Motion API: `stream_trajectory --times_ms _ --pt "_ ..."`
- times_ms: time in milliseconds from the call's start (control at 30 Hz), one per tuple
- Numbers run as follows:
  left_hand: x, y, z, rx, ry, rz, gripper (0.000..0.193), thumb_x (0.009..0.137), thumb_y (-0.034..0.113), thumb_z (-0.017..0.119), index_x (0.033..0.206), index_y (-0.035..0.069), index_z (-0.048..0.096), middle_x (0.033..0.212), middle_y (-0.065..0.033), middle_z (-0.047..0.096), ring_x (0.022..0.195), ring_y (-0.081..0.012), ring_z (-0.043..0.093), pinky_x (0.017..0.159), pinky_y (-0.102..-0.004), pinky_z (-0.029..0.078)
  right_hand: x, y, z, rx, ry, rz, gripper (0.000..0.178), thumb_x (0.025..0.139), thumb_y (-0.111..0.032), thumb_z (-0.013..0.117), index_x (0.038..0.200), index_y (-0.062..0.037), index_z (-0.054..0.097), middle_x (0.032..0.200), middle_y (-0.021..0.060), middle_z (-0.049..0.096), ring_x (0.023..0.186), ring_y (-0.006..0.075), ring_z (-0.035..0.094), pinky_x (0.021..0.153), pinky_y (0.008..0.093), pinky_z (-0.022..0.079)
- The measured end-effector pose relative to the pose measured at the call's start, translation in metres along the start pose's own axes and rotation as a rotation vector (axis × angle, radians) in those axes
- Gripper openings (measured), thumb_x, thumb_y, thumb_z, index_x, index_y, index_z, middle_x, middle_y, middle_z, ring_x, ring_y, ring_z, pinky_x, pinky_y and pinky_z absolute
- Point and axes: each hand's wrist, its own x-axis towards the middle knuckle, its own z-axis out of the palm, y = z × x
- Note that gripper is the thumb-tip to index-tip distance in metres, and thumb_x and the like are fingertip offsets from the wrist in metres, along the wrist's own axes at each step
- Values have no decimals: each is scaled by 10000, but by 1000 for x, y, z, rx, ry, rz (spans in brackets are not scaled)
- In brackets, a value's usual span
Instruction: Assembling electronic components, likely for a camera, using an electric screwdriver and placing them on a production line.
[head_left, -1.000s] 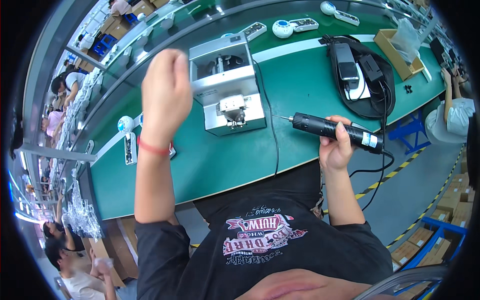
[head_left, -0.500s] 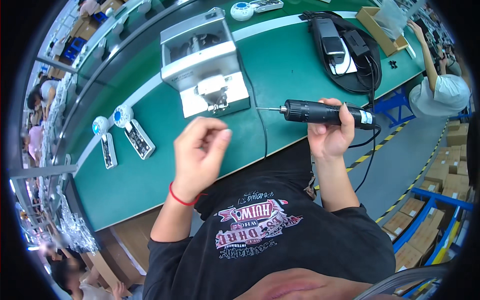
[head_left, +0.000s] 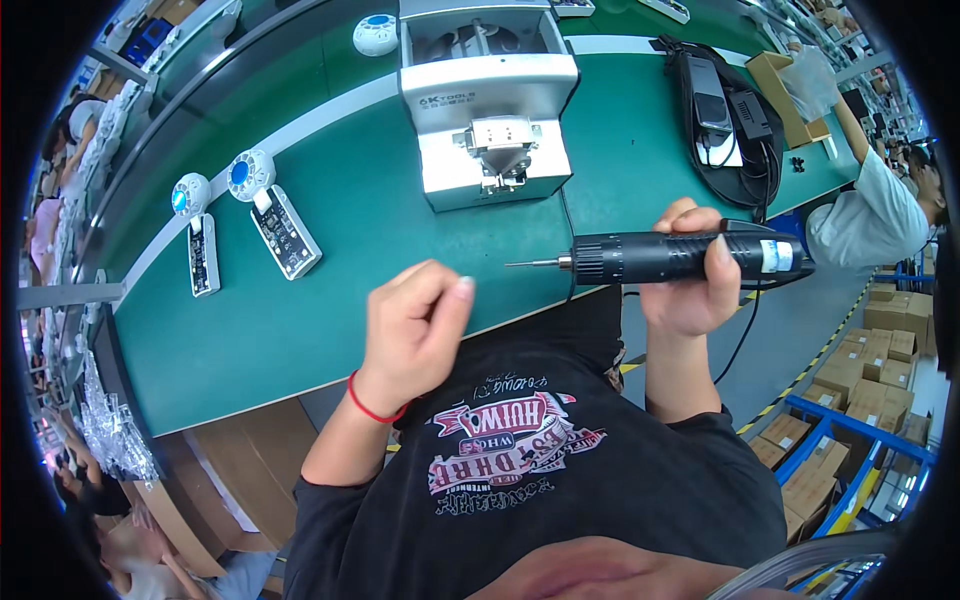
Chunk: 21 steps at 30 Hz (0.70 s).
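Note:
My right hand [head_left: 690,300] grips a black electric screwdriver [head_left: 645,259] above the table's front edge. Its thin bit lies roughly level and points left, toward my left hand [head_left: 412,335]. Those left fingers are curled in, thumb against the forefinger; anything pinched there is too small or hidden. Beyond my hands stands a silver screw feeder [head_left: 490,92] with a metal outlet at its front. To the left on the green table [head_left: 330,340] lie two white handheld devices, one nearer [head_left: 284,235] and one farther left [head_left: 203,255], their circuit boards exposed.
A black bag [head_left: 705,165] with a power unit and cables lies at the right back, beside a cardboard box [head_left: 780,95]. Another white round device [head_left: 376,35] sits behind the feeder's left side. A co-worker's sleeve [head_left: 890,200] shows at right, above stacked cartons [head_left: 865,370].
The view has shifted, so the feeder and bag appear farther right. The screwdriver now points more levelly, slightly lower in the picture. My left fingers are curled tighter.

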Motion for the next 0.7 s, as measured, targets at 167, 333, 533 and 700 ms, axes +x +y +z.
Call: stream_trajectory --times_ms 167,333,533,700 --pt "-16 -33 -51 125 114 -25 270 930 0 632 682 0 524 617 -32 463 560 -159 353 534 -304 312 34 -1 14 -166 -59 -223 303 966 -210 512 1152 -10 643 1016 141 604 747 159 556 725 335 484" --pt "-6 -30 -69 290 197 8 223 922 6 651 717 12 566 629 -36 476 561 -160 374 540 -295 342 53 -9 30 -51 -58 -240 323 924 -137 520 1199 1 617 897 120 603 724 178 561 720 355 503" --pt "30 -6 -91 468 154 134 154 910 27 685 777 12 610 678 -43 521 570 -156 411 552 -285 370 116 -33 53 -484 -33 46 291 939 -183 644 1179 -21 664 741 59 592 636 147 566 655 298 495" --pt "75 -30 -139 581 329 134 113 904 81 710 850 8 642 791 -66 613 670 -179 505 636 -293 425 220 27 82 -1010 176 188 300 860 -278 814 970 -17 714 723 59 645 602 169 580 615 275 486"
